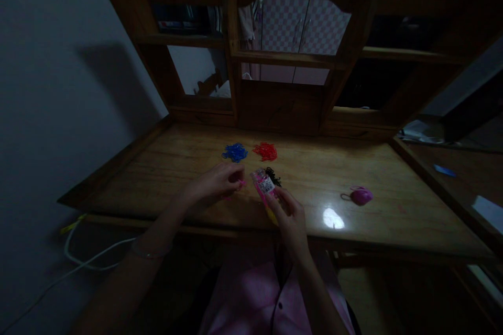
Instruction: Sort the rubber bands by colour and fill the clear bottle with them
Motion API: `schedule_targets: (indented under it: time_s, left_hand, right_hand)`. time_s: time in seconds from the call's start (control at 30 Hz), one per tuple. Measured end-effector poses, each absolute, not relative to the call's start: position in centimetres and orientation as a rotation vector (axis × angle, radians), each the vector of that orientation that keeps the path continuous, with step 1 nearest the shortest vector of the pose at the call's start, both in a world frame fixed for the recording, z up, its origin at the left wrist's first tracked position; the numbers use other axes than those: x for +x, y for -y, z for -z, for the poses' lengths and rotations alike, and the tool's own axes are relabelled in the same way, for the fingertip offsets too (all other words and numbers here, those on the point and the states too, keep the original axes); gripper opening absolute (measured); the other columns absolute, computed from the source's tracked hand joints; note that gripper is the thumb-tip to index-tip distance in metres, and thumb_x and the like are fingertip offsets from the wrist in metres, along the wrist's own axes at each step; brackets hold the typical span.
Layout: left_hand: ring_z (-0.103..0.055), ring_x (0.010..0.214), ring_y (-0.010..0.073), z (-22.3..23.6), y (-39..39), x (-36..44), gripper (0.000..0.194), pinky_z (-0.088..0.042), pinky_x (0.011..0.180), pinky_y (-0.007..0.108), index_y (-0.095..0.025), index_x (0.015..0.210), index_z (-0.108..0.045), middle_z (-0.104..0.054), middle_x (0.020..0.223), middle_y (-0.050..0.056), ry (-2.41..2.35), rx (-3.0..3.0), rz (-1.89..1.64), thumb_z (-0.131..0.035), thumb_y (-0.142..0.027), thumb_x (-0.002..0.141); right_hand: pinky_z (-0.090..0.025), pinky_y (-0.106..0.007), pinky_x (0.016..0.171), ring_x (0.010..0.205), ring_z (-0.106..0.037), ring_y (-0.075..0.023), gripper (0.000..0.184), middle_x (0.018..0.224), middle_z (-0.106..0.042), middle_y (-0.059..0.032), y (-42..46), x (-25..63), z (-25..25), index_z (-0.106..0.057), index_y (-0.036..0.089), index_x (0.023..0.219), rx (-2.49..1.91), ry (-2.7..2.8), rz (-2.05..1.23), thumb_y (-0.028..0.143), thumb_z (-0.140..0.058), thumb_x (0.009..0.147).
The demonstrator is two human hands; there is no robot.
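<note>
Head view: my right hand [291, 214] grips a clear container [262, 181] with pink contents [258, 183] and a white label [267, 185], tilted over the wooden desk [168, 162]; my left hand [222, 179] pinches a thin pink strand [242, 183] just beside it; a black pile [274, 176] lies right behind the container; farther back, a blue pile [234, 152] and a red pile [266, 152] sit near each other; well off to the right rests a purple item [361, 196] with a loop

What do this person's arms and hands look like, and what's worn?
The left hand and right hand are ungloved, with no sleeve on either forearm. A thin bracelet circles the left forearm, details too dim to tell. The pink top has a dark button.
</note>
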State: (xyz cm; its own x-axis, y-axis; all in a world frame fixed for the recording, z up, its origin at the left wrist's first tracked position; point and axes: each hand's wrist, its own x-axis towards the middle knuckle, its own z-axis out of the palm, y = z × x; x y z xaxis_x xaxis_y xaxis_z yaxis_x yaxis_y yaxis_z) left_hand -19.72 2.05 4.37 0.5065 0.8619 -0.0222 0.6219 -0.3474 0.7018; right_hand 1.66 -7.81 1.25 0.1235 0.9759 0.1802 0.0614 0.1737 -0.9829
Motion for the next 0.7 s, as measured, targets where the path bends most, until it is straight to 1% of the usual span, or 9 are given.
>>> schedule_targets:
  time_s: [0.13, 0.27, 0.37, 0.53, 0.6, 0.7]
  left_hand:
    - [-0.057, 0.072, 0.0159, -5.3, -2.0, -22.0, 0.015, -0.042, 0.063, 0.026, -0.019, 0.082, -0.061, -0.062, 0.08, 0.002, -1.25, 2.169, -0.49, -0.057, -0.033, 0.083]
    - [-0.058, 0.073, 0.0175, -5.0, -1.8, -24.2, 0.02, -0.043, 0.065, 0.028, -0.019, 0.085, -0.064, -0.064, 0.081, 0.003, -1.315, 2.173, -0.397, -0.06, -0.038, 0.082]
    - [-0.058, 0.074, 0.018, -4.3, -1.3, -24.6, 0.02, -0.043, 0.066, 0.028, -0.019, 0.089, -0.064, -0.065, 0.083, 0.003, -1.345, 2.16, -0.341, -0.057, -0.037, 0.083]
    - [-0.058, 0.081, 0.019, -4.3, -0.6, -24.5, 0.024, -0.045, 0.074, 0.031, -0.02, 0.093, -0.064, -0.063, 0.092, 0.005, -1.367, 2.282, -0.358, -0.056, -0.041, 0.085]
    - [-0.059, 0.084, 0.0196, -4.6, -0.4, -24.6, 0.029, -0.046, 0.077, 0.032, -0.02, 0.097, -0.064, -0.063, 0.096, 0.006, -1.358, 2.274, -0.354, -0.055, -0.045, 0.087]
    - [-0.059, 0.095, 0.0213, -4.9, 0.0, -24.9, 0.036, -0.047, 0.085, 0.034, -0.021, 0.109, -0.062, -0.062, 0.108, 0.007, -1.35, 2.248, -0.346, -0.054, -0.049, 0.087]
  right_hand:
    - [-0.046, -0.03, 0.083, 0.097, -0.064, -0.0226, 0.03, 0.102, -0.071, -0.0039, 7.9, 1.6, -1.4, -0.07, 0.021, 0.106, -1.174, 1.225, -0.973, 0.042, -0.064, 0.086]
    - [-0.046, -0.03, 0.082, 0.096, -0.064, -0.0226, 0.029, 0.101, -0.071, -0.0041, 7.9, 1.5, -1.7, -0.071, 0.02, 0.104, -1.185, 1.231, -0.955, 0.042, -0.065, 0.085]
    - [-0.046, -0.03, 0.082, 0.095, -0.064, -0.0225, 0.029, 0.1, -0.071, -0.0043, 7.9, 1.5, -1.7, -0.071, 0.02, 0.103, -1.196, 1.232, -0.933, 0.042, -0.065, 0.085]
    - [-0.047, -0.03, 0.081, 0.094, -0.064, -0.0225, 0.03, 0.1, -0.071, -0.0046, 7.9, 1.5, -1.7, -0.071, 0.02, 0.103, -1.192, 1.244, -0.929, 0.042, -0.066, 0.084]
    - [-0.047, -0.03, 0.081, 0.094, -0.064, -0.0221, 0.03, 0.099, -0.071, -0.0043, 7.9, 1.5, -1.8, -0.071, 0.02, 0.103, -1.187, 1.252, -0.929, 0.042, -0.066, 0.084]
    - [-0.047, -0.031, 0.082, 0.095, -0.064, -0.0223, 0.03, 0.1, -0.071, -0.0047, 7.9, 1.5, -1.8, -0.071, 0.02, 0.103, -1.189, 1.257, -0.921, 0.043, -0.065, 0.084]
